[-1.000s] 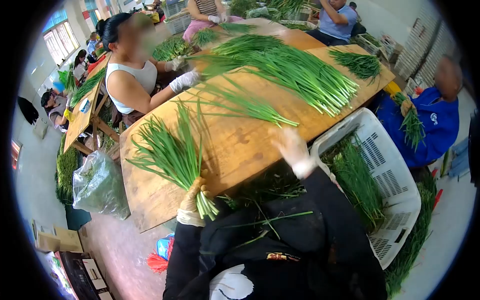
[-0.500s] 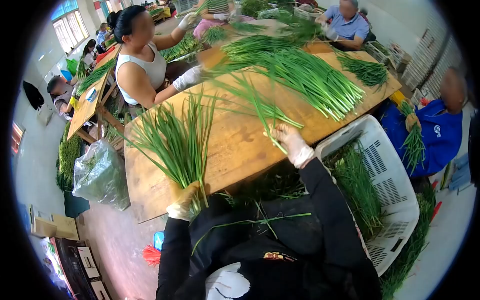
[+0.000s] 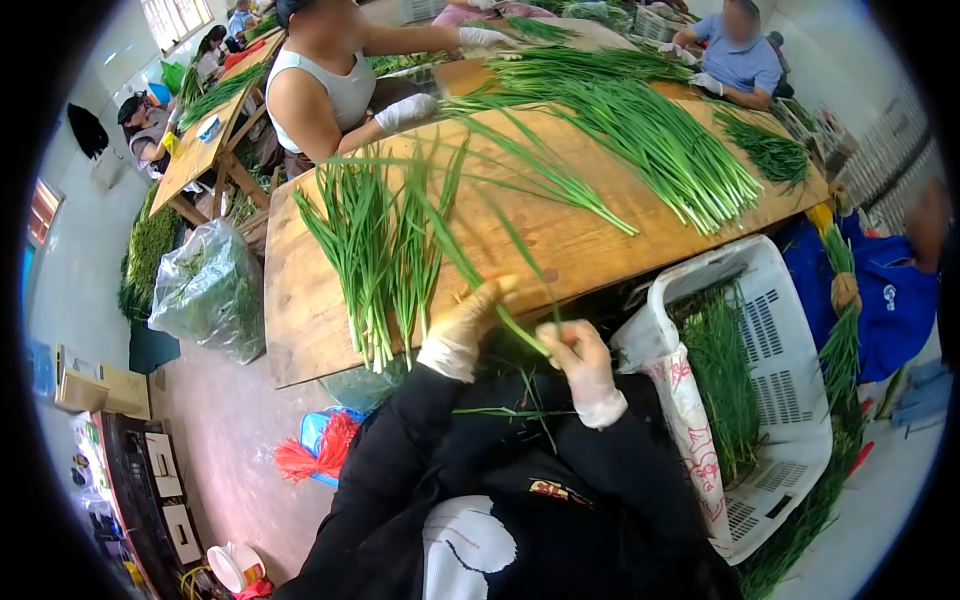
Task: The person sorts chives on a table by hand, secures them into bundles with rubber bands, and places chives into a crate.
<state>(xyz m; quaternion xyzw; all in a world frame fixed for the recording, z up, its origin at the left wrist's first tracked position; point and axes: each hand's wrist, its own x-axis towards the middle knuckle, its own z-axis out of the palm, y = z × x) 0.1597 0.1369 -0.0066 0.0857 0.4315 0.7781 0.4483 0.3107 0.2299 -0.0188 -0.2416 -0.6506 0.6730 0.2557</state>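
Both my hands wear pale gloves and meet just past the table's near edge. My left hand [image 3: 460, 332] is closed around a few garlic chives [image 3: 460, 262], their leaves fanning out over the table and their pale stem ends slanting toward my right hand. At those stem ends, my right hand [image 3: 585, 368] pinches a thin green leaf that rises between the hands. Just left of my left hand, a loose bunch of chives [image 3: 365, 265] lies with stems facing me. A smaller group of chives [image 3: 580, 190] and a large pile [image 3: 660, 150] lie farther off on the wooden table [image 3: 510, 245].
A white plastic crate [image 3: 800, 400] of greens stands at my right, beside a person in blue [image 3: 860, 310]. A clear bag of greens [image 3: 210, 290] is left of the table. Across it, a person in a white top [image 3: 340, 90] reaches over the surface. Red string [image 3: 325, 445] is below.
The bunch from my left hand now lies on the table. My left hand has moved right to the chives by my right hand, which has come down and closer to my body.
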